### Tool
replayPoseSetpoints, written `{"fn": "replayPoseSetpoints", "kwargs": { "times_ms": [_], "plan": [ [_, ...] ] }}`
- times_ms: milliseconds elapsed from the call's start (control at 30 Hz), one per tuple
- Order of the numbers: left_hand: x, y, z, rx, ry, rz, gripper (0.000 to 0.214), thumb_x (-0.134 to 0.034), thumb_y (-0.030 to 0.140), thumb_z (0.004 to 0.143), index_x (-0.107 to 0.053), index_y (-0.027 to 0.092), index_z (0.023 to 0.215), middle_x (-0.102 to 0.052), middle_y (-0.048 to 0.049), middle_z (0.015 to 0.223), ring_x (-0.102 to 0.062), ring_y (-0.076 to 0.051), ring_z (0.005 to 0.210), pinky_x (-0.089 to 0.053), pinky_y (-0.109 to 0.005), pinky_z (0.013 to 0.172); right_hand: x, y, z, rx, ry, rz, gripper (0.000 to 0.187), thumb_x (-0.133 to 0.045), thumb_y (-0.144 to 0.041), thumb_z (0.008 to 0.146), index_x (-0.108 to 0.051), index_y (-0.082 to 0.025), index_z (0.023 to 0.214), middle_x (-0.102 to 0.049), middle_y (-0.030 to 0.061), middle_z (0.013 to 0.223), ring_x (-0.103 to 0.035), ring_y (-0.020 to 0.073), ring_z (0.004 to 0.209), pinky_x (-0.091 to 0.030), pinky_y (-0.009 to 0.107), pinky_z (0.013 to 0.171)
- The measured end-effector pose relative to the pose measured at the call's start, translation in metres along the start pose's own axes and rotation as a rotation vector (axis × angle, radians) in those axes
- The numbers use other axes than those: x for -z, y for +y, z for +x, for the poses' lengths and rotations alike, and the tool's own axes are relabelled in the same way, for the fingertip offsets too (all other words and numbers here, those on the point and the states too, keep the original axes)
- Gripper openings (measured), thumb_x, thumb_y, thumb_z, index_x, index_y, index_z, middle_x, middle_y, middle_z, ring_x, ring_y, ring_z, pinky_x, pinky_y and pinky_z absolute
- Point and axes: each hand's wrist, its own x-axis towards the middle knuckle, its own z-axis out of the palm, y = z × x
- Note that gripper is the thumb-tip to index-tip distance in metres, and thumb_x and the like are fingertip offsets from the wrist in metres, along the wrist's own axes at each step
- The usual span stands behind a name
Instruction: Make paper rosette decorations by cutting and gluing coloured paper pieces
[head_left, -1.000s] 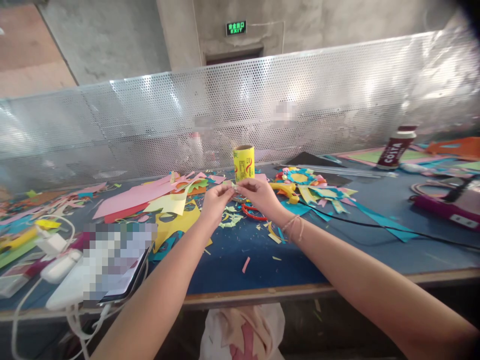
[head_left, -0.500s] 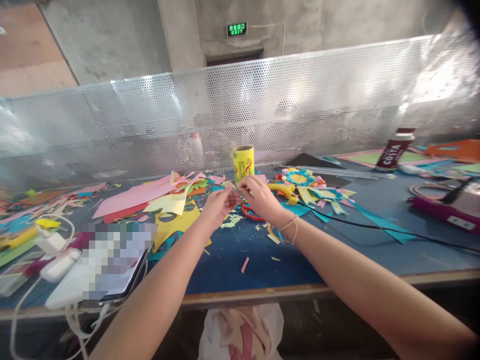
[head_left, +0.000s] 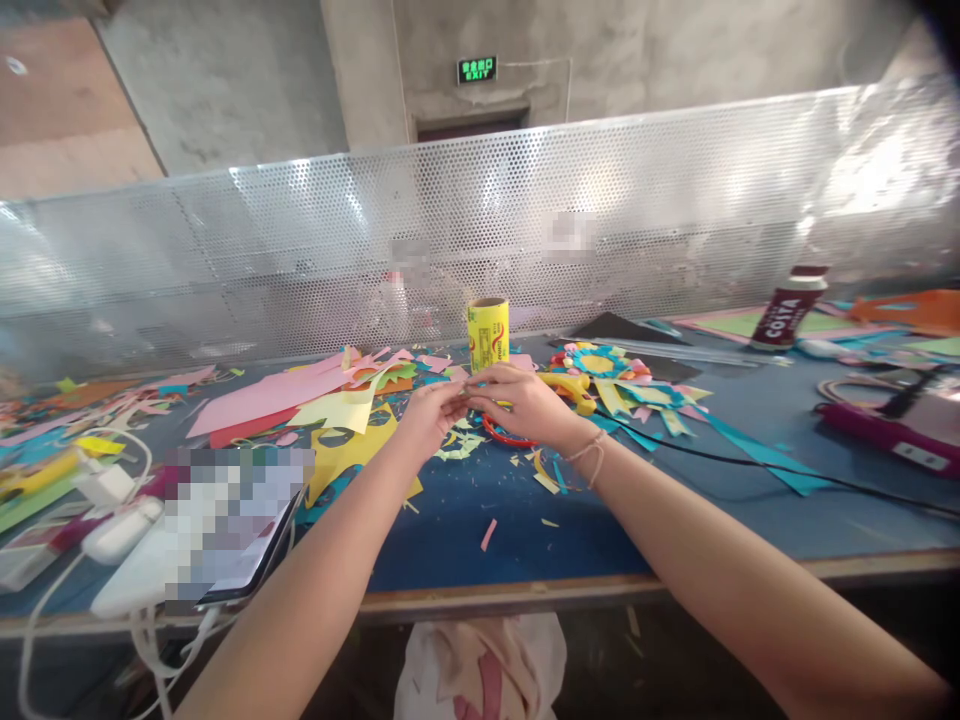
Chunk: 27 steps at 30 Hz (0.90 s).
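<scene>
My left hand (head_left: 429,412) and my right hand (head_left: 525,400) meet fingertip to fingertip over the blue table (head_left: 465,520). Both pinch a small pale paper scrap (head_left: 466,388) between them, too small to make out clearly. Just beyond the hands stands a yellow tape roll (head_left: 488,335). Red-handled scissors (head_left: 504,432) lie under my right hand. Pale green paper snippets (head_left: 459,445) are scattered below the hands. A string bracelet sits on my right wrist.
Pink and yellow paper sheets (head_left: 300,395) lie at left, a colourful paper flower (head_left: 604,362) at right. A phone and white charger (head_left: 187,530) rest front left. A dark bottle (head_left: 784,308), a purple tool (head_left: 877,430) with black cable, and a perforated metal screen (head_left: 525,230) behind.
Both hands have sunk slightly toward the table and closed in together, still pinching the scrap. The view has tilted down a little.
</scene>
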Motion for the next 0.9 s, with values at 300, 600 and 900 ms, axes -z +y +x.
{"fn": "replayPoseSetpoints", "kwargs": {
  "times_ms": [300,600,900],
  "plan": [
    [-0.003,0.003,-0.003,-0.085,-0.049,0.061,0.019,-0.073,0.026,0.057,-0.065,0.014,0.068,-0.063,-0.0027,0.067,-0.057,-0.010,0.063,-0.044,-0.024,0.066,-0.011,0.001,0.005,-0.367,0.181,0.420,0.015,-0.054,-0.026,0.077,-0.066,-0.018,0.079,-0.065,0.0060,0.084,-0.060,0.0153,0.080,-0.050,0.033,0.075],
    [0.000,0.003,-0.002,-0.156,0.017,0.185,0.022,-0.074,0.029,0.055,-0.066,0.014,0.069,-0.062,-0.0028,0.067,-0.056,-0.011,0.065,-0.043,-0.025,0.065,-0.017,0.002,0.004,-0.595,0.190,0.644,0.020,-0.059,-0.031,0.072,-0.062,-0.014,0.082,-0.065,0.0051,0.078,-0.060,0.0132,0.072,-0.049,0.029,0.069],
    [-0.001,-0.001,0.000,-0.221,0.063,0.272,0.021,-0.073,0.029,0.056,-0.064,0.014,0.068,-0.061,-0.0015,0.062,-0.056,-0.010,0.059,-0.045,-0.028,0.068,-0.018,-0.003,0.008,-0.653,0.169,0.537,0.017,-0.060,-0.031,0.070,-0.063,-0.014,0.071,-0.064,0.0042,0.068,-0.058,0.0134,0.064,-0.048,0.028,0.061]
  ]
}}
